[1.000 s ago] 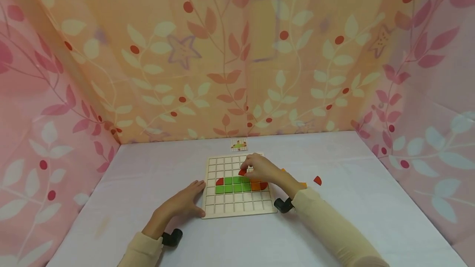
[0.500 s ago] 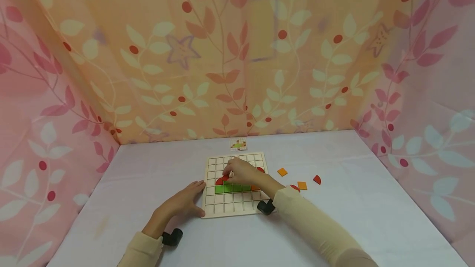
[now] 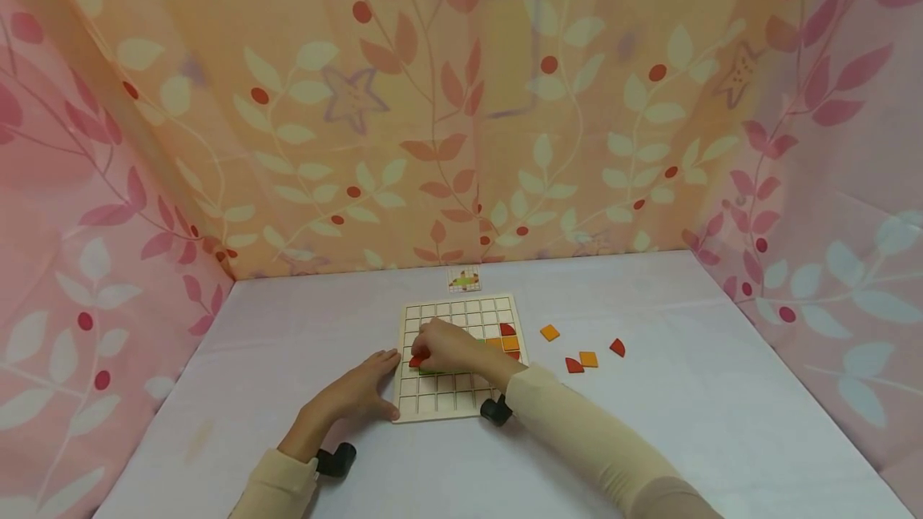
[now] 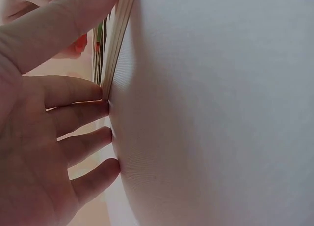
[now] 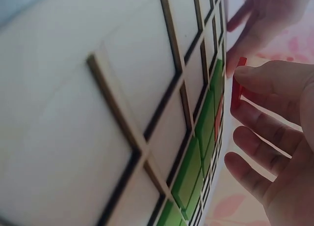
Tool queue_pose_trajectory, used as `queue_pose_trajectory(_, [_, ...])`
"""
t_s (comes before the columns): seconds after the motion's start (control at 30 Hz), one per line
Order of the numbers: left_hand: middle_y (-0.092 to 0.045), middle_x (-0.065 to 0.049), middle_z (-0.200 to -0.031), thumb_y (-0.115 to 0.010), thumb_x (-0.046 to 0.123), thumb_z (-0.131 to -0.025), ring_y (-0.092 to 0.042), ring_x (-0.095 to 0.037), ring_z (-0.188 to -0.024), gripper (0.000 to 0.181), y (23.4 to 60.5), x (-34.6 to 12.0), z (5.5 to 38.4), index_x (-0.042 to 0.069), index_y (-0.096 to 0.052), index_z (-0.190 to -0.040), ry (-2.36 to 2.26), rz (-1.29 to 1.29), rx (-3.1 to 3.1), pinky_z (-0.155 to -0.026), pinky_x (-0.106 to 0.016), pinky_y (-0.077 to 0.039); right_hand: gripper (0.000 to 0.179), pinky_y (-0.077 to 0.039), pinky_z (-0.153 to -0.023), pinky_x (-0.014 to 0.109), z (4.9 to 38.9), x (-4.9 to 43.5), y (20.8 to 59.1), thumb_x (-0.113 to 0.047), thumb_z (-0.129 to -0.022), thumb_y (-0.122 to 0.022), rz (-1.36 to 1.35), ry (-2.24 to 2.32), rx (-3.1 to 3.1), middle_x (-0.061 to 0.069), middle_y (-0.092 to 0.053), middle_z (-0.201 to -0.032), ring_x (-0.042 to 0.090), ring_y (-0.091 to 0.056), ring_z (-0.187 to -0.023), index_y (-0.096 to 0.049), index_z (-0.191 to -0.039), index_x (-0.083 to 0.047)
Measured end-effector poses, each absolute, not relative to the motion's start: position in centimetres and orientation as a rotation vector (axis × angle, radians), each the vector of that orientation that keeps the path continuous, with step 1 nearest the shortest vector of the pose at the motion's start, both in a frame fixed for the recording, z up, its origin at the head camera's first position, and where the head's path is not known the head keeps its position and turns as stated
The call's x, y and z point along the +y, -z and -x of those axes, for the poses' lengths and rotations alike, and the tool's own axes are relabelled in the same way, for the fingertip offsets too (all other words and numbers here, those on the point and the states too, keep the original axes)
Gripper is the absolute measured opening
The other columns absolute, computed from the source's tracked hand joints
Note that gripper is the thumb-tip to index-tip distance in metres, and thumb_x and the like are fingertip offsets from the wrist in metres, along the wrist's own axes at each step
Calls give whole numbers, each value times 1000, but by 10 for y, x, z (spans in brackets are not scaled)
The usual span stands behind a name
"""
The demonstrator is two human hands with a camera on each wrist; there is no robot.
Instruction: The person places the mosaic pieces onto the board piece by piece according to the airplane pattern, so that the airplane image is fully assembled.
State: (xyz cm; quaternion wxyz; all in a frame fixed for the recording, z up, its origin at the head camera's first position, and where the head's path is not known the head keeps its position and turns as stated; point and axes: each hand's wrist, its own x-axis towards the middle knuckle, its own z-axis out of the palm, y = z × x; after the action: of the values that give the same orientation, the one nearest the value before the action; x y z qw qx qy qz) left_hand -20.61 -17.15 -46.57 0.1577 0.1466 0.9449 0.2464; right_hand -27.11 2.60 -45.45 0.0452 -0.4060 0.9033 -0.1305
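A yellow-orange fabric wall point(image 3: 433, 207), printed with cream leaves point(image 3: 544, 152), red oval dots point(image 3: 259, 95) and purple star outlines point(image 3: 354, 94), is hanging behind a broad table covered in plain white cloth point(image 3: 721, 431). A pink leaf-printed fabric wall point(image 3: 43, 183) is sloping along the left side; a paler pink leaf-printed fabric wall point(image 3: 858, 175) is flanking the right. Soft, diffuse light is falling across the tabletop.

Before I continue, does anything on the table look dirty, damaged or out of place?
A faint tan mark shows on the white cloth, left of the left hand; it looks odd because the surrounding surface is plain, perhaps a stain. Otherwise nothing stands out: the pale wooden grid board lies flat, with no damage visible.
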Motion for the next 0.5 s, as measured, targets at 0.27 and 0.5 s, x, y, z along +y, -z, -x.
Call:
queue_pose_trajectory(0.27, [-35, -16, -156, -89, 26, -67, -26, -39, -147, 98, 466, -172, 207, 0, -39, -147, -700, -429, 2706, -115, -56, -28, 22, -44, -73, 20, 269, 15, 458, -24, -85, -74, 1230, 342, 2749, -5, -65, -95, 8, -52, -87, -76, -106, -18])
queue_pose_trajectory(0.5, [-36, -18, -156, -89, 25, -67, -26, -39, -147, 98, 466, -172, 208, -2, -39, -146, -712, -445, 2704, -116, -56, -27, 24, -44, -74, 20, 265, 10, 458, -24, -85, -74, 1179, 298, 2775, -7, -64, -95, 8, -50, -87, -76, -108, -20])
